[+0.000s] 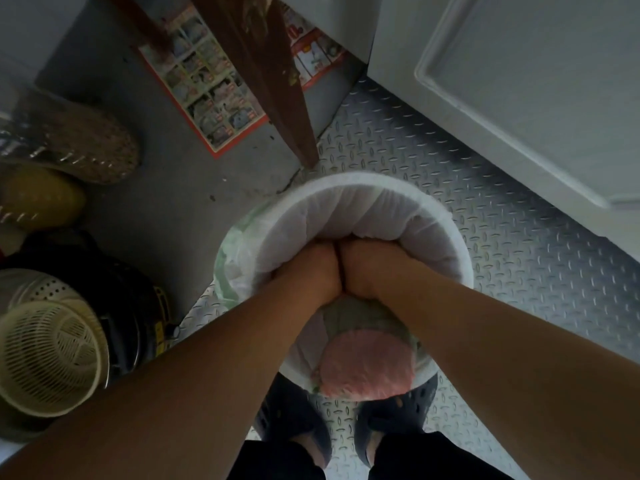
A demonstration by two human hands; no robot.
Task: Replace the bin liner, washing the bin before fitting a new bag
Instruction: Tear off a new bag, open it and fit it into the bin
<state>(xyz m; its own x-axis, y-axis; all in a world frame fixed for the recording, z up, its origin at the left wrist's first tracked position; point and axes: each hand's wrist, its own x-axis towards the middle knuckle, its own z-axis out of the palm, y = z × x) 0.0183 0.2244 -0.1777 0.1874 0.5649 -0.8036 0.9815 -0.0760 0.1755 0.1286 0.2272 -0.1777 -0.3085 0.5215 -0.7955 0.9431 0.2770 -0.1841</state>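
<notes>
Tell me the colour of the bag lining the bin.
White, translucent bin liner, seen in the head view.

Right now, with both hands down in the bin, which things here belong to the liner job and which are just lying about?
Job:
- bin
- white liner
- left hand and right hand, pressed together inside the liner
- pink item in the liner

Lying about:
- cream slotted basket
- shopping flyer
- wooden post
- woven shoe
</notes>
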